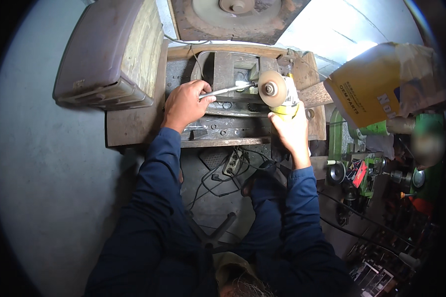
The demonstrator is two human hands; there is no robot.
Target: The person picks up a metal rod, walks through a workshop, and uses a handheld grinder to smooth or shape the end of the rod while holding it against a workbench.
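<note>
My left hand point(184, 105) is closed around the near end of a thin metal rod point(227, 91), thumb and fingers pinching it. The rod slants up to the right, and its darker far tip appears at the edge of a tan round disc point(276, 79). That disc sits on an angle grinder point(285, 110) with a yellow-green and pale body, gripped from below by my right hand point(292, 132). Whether rod and disc touch cannot be made out. Both hands are above a worn bench top point(243, 126), where small rings and bits of metal lie near a metal block frame point(224, 69).
A grey box-shaped case point(104, 44) stands at the left on a wooden board. Beyond the bench is a large round-faced fan or machine point(233, 17). A yellow bag point(356, 89) and green machine point(337, 131) are at right. Below lie a power strip point(231, 164) and tangled cables.
</note>
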